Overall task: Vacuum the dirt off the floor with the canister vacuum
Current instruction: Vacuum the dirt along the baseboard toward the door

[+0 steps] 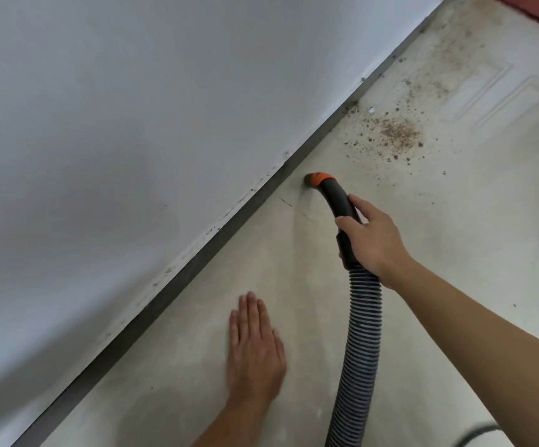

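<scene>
Just one vacuum hose [358,333] here, grey and ribbed, running from the near edge up to a black handle [342,208]. Its orange tip [318,179] sits down at the floor [455,253], just beside the dark baseboard [229,227]. The right hand [374,240] grips the handle, fingers curled round it. The left hand [255,346] lies flat on the floor, left of the hose, fingers straight and pressed together. One main patch of brown dirt [397,133] sits farther right, apart from the tip, with specks scattered around it. One white wall [132,124] on the left.

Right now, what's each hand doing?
Left hand: open, flat on the floor.
Right hand: closed around the vacuum handle.
</scene>
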The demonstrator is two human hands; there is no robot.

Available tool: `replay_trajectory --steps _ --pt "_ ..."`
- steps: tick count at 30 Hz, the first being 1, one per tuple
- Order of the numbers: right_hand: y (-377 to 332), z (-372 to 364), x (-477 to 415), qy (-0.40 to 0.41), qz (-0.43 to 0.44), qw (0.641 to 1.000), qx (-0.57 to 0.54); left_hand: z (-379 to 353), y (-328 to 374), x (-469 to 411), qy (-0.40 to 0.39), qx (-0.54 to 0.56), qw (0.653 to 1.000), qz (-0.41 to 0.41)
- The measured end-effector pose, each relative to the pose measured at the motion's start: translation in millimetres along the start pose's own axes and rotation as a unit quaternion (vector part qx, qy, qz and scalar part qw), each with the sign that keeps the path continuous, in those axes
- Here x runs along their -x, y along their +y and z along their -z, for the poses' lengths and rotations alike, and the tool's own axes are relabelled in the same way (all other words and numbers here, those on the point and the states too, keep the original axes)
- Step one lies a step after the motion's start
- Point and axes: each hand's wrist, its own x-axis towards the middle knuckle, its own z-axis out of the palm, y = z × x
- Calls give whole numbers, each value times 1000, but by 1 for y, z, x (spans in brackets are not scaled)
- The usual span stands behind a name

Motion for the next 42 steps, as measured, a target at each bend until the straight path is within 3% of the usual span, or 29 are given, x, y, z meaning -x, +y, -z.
replay_trajectory --steps 8,13,17,20,24,28,42 --pt "42 67 5 -25 -44 998 -49 2 -7 1 -29 -55 998 13" --pt "54 113 -12 -46 -74 988 -128 23 33 -28 -153 -100 978 101" --pt "40 131 -17 -117 -105 940 -304 53 59 -54 -261 -71 954 129" --pt "17 134 -30 -136 -71 912 -380 69 53 -62 -292 -82 948 103" --pt "2 121 -37 -197 -47 887 -414 70 33 -69 -291 -103 948 78" --pt "1 113 -24 -240 -67 891 -380 75 20 -64 -288 -71 951 84" --pt "10 56 90 -390 -65 874 -284 87 -47 58 -150 6 947 284"
